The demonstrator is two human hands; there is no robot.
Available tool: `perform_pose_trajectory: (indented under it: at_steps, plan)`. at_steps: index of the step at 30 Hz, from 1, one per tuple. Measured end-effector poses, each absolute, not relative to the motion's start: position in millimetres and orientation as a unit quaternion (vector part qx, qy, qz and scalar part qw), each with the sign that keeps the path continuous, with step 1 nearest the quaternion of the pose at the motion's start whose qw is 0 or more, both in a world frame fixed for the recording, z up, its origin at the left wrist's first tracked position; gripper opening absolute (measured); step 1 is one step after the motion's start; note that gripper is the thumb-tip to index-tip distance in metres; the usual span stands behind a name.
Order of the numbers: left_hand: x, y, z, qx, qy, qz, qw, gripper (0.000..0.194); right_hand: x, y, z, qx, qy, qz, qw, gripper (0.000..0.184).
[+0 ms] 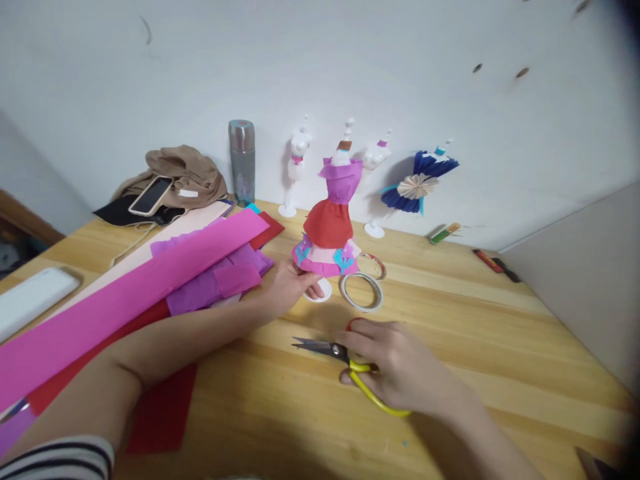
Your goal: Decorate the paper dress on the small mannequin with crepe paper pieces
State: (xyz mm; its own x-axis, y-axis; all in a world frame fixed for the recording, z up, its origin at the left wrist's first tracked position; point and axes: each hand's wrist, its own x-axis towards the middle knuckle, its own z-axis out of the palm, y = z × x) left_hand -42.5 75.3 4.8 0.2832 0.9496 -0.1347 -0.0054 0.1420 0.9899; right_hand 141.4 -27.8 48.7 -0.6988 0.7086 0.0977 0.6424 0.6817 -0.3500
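My right hand [395, 363] grips a pair of scissors [373, 393] with yellow and red handles. Their dark blades point left and are slightly apart, above the wooden table. My left hand [295, 288] pinches the bottom hem of a paper dress [329, 225] on a small white mannequin, just over its round base [320, 291]. This dress has a purple top, a red skirt and a pink-and-magenta lower tier with blue trims. Right of the base lies a roll of white tape [362, 292], and behind it is a second, reddish roll [376, 265].
Magenta crepe paper [150, 287] and red sheets [163, 413] cover the left. Behind stand a thermos [242, 163], bare mannequins [299, 157] and a blue-dressed one [420, 183] by the wall. A phone [151, 195] rests on brown cloth [187, 177]. A green-and-tan item [445, 233] lies right.
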Motion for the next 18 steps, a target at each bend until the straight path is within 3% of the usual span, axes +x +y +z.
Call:
perform_pose_trajectory:
  at_steps: [8,11,14,18]
  plan:
    - [-41,71,13,0.518,0.454,0.376,0.620,0.026,139,-38,40,-0.431,-0.707,0.469,0.308,0.029]
    - [-40,69,16,0.508,0.461,0.373,0.625,0.024,133,-42,30,-0.419,-0.572,0.612,0.352,0.046]
    - [-40,67,18,0.500,0.455,0.390,0.625,0.022,124,-44,29,-0.386,-0.521,0.650,0.396,0.055]
    - [-41,65,19,0.497,0.448,0.399,0.627,0.020,120,-42,30,-0.375,-0.509,0.650,0.421,0.052]
